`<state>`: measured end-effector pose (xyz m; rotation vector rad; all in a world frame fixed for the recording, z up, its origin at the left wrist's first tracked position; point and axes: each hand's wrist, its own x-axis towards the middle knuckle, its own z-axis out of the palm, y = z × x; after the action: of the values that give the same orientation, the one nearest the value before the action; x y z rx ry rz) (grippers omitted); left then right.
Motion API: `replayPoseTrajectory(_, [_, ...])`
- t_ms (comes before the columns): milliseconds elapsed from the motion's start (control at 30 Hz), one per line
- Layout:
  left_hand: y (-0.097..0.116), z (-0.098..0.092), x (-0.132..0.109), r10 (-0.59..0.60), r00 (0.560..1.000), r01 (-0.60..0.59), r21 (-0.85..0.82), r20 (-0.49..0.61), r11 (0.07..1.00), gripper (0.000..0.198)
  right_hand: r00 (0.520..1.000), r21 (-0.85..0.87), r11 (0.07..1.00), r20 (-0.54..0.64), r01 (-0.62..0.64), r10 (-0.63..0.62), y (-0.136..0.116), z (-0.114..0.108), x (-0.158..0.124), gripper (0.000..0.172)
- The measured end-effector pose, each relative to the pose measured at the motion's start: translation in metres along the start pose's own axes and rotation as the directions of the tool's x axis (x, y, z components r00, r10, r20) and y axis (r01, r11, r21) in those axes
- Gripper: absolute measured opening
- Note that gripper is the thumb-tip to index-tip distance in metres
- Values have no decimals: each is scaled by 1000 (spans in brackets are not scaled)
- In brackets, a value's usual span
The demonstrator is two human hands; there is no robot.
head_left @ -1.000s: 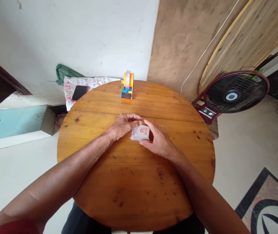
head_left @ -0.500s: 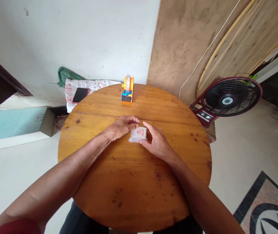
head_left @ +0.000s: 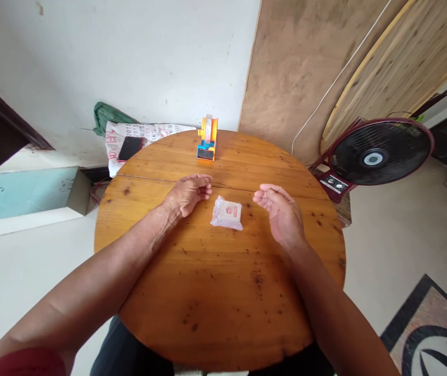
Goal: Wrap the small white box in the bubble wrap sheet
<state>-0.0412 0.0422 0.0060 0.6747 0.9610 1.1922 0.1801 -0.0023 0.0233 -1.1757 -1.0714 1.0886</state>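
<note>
A small white box with red print, wrapped in clear bubble wrap [head_left: 227, 213], lies on the round wooden table [head_left: 223, 282]. To its upper left is my left hand [head_left: 191, 193], apart from it, fingers curled together with nothing visible in them. My right hand [head_left: 280, 209] is to the right of the package, not touching it, with its fingers loosely bent and no object in it. An orange and blue tape dispenser [head_left: 207, 140] stands at the table's far edge.
Beyond the far left edge, a black phone [head_left: 130, 149] lies on a printed white sack [head_left: 112, 138], near a green bag [head_left: 109, 117]. A dark red fan [head_left: 373, 158] stands to the right. A pale wall and a wooden board rise behind the table.
Both hands have come away from the wrapped package, the left one to the left and the right one to the right. The package now lies untouched.
</note>
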Motion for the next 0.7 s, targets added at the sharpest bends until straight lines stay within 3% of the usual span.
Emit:
replayPoseTrajectory(133, [0,-1,1,-19,999,17,-41,-29,999,11,999,51,998,25,-48,47,3,4,-2,20])
replayPoseTrajectory(500, [5,4,-3,-44,998,42,-41,-51,998,9,997,-52,998,75,26,-22,7,3,0,15])
replayPoseTrajectory(700, [3,7,-9,12,999,-19,191,40,981,13,947,-201,979,319,43,24,4,6,-6,32])
